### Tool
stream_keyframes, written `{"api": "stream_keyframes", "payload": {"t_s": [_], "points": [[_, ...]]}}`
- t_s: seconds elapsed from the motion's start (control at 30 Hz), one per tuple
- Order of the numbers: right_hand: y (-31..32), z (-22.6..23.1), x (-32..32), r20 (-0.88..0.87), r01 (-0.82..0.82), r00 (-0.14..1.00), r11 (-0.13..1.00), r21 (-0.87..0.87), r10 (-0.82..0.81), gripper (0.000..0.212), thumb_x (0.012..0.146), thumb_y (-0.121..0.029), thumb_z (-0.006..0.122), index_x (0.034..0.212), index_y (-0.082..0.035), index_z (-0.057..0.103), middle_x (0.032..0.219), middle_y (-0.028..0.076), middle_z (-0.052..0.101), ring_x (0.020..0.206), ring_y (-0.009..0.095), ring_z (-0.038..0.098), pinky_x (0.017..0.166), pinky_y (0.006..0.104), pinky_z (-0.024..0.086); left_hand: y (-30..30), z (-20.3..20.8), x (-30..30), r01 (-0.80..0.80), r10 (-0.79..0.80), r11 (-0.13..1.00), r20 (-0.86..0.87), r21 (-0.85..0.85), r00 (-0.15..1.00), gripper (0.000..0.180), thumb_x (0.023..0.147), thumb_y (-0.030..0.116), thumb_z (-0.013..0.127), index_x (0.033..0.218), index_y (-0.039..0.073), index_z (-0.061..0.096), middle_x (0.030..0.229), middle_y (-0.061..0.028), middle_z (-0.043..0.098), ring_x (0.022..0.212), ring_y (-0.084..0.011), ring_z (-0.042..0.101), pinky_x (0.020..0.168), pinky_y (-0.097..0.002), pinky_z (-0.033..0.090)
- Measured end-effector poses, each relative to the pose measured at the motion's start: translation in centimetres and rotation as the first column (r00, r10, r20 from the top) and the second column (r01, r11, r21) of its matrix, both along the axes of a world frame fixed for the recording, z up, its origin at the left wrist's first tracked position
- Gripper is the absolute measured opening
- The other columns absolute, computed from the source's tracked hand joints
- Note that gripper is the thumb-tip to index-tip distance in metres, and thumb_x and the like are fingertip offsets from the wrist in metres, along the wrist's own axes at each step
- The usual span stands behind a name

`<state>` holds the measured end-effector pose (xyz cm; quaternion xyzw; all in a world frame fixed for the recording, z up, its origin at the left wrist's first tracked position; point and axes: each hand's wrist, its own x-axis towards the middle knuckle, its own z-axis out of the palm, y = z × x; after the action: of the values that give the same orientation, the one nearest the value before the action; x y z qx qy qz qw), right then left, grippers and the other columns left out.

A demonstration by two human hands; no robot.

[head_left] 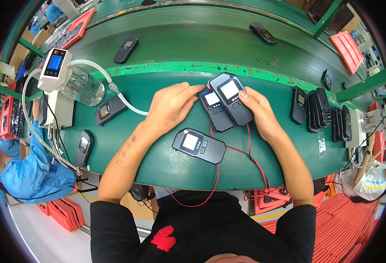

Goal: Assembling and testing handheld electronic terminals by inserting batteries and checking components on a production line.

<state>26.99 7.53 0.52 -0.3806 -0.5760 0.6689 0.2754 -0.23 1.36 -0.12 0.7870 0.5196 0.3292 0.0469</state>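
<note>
On the bench [158,171], a loose grey meter [206,151] lies face up, its screen end at 10 o'clock. Beyond it, the right hand [259,111]'s fingers grip a dark-grey, white-screened meter [233,97], long axis 11 to 5 o'clock, screen end at 11, overlapping meter 2 [217,116]; whether the left hand [175,103]'s curled fingers grip that, I cannot tell. At 10 o'clock, a clear jar [80,84] contains a thin tube; farther, a red tray [86,20] holds dark devices [73,32].
</note>
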Motion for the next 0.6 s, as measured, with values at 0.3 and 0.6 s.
{"api": "stream_keyframes", "payload": {"t_s": [0.3,0.6], "points": [[-1.0,0.7,-0.7,0.25,0.085,0.952,0.938,0.336,-0.176,0.029,0.109,-0.03,0.059,0.107,-0.002,0.068,0.089,-0.003,0.061,0.08,0.003,0.049,0.07,0.0228,0.04,0.0,0.6,0.2,0.044,-0.044,0.996,-0.009,0.076,0.999,0.031,0.09,0.012,0.076,0.119,0.005,0.069,0.09,-0.0079,0.068,0.086,-0.0267,0.066,0.074,-0.0407,0.053],[-5.0,2.0,-2.0,0.033,0.069,0.994,0.828,0.557,-0.104,0.027,0.106,-0.023,0.063,0.121,0.001,0.06,0.083,0.004,0.067,0.071,0.01,0.06,0.064,0.0318,0.048,-2.0,2.7,3.0,0.344,0.172,0.833,0.794,-0.433,0.583,0.028,0.107,0.029,0.064,0.117,0.003,0.065,0.083,0.0001,0.064,0.072,-0.0075,0.06,0.065,-0.0254,0.048]]}}
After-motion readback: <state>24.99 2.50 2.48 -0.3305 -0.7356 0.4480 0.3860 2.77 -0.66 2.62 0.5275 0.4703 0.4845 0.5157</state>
